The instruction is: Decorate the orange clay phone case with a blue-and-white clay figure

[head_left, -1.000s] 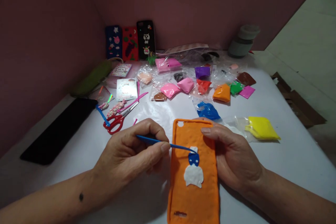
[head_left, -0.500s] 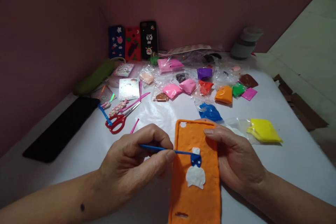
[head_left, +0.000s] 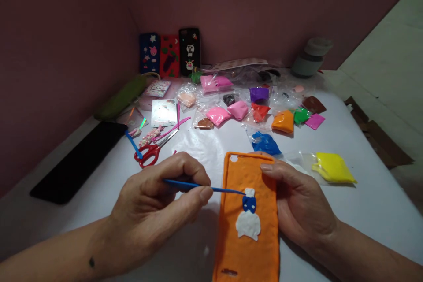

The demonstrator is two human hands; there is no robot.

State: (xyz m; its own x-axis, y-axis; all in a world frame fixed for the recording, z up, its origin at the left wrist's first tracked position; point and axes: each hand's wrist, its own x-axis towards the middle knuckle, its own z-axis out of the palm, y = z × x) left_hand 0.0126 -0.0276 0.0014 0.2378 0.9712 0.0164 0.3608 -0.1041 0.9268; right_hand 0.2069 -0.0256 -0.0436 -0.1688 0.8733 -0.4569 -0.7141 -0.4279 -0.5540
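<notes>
My left hand (head_left: 165, 209) pinches a thin blue modelling tool (head_left: 201, 187) between thumb and fingers. The tool's tip lies over the orange clay-covered phone case (head_left: 231, 220), by the top edge of a dark blue clay piece (head_left: 249, 203) with white dots. Above that piece sits a small white clay piece (head_left: 250, 192), and below it a white clay cat-head shape (head_left: 247, 224), its ears toward me. My right hand (head_left: 300, 202) grips the case by its right side, thumb on the front near the top corner. Its other fingers are mostly hidden behind the case.
Red scissors (head_left: 150, 154) and a black phone-like slab (head_left: 79, 163) lie at left. Bagged clays, including blue (head_left: 266, 142), yellow (head_left: 335, 167) and orange (head_left: 283, 122), spread across the table. Decorated phone cases (head_left: 169, 55) lean on the wall; a jar (head_left: 309, 58) stands back right.
My left hand has drawn back slightly to the left with the tool, whose tip has moved from the blue piece's right toward its upper left. The view has shifted slightly.
</notes>
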